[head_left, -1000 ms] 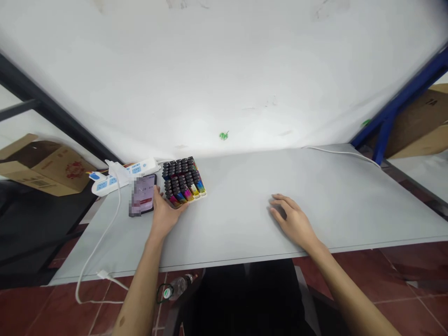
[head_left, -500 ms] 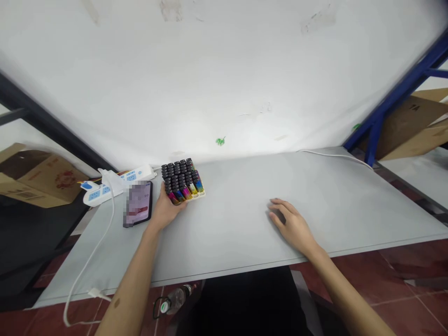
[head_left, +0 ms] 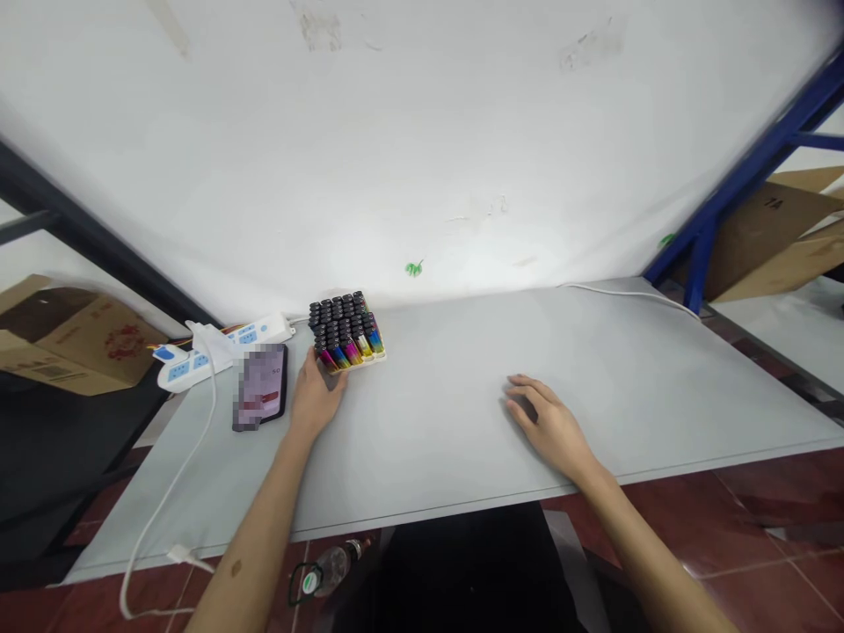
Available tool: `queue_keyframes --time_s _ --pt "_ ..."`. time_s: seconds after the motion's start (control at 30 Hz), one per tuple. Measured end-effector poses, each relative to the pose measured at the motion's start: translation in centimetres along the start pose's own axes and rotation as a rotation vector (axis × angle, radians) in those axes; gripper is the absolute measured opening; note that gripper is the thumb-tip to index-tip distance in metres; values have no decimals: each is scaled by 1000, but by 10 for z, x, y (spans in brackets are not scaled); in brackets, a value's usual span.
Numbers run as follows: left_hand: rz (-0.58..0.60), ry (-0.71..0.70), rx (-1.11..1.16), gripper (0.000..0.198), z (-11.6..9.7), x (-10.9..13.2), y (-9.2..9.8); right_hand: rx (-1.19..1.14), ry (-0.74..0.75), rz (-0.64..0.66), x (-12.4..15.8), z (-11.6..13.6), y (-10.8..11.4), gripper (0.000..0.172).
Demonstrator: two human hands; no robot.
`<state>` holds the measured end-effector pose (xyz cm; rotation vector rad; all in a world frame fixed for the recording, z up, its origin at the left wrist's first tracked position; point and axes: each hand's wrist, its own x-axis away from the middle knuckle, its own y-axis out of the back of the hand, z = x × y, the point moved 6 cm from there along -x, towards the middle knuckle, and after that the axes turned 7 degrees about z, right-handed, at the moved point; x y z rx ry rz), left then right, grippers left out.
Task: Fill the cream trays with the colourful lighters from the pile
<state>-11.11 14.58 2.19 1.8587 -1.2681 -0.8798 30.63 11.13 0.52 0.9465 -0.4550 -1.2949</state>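
Observation:
A tray of lighters [head_left: 347, 332] stands at the back left of the grey table, close to the wall. Several upright lighters with black tops and shiny multicoloured bodies fill it in rows. At the tray's front left corner is my left hand [head_left: 315, 396], thumb and fingers apart, with a shadowed gap between palm and tray. Its fingertips are partly hidden, so I cannot tell whether they still touch the side. My right hand [head_left: 550, 431] rests on the table at centre right, fingers loosely bent and apart, holding nothing.
Left of the tray lie a phone [head_left: 262, 387] and a white power strip [head_left: 264, 330] with a plugged-in cable. Cardboard boxes [head_left: 98, 343] stand on both sides. A blue metal frame [head_left: 702, 255] rises at the right. Below the table edge is a plastic bottle [head_left: 333, 567].
The lighter tray sits slightly farther back and to the right. My left hand has loosened from around its corner and drawn a little away. My right hand has stayed put.

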Motion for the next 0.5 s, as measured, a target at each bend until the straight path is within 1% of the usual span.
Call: queue_keyframes --time_s 0.17,0.3,0.5 --pt "5 -40 -127 53 -3 26 -7 -16 -18 10 0 0 0 23" --pt "4 -43 -165 51 -4 34 -6 -23 -32 9 0 1 0 22" --pt "3 -45 -175 49 -3 34 -5 -24 -13 -4 0 0 0 22"
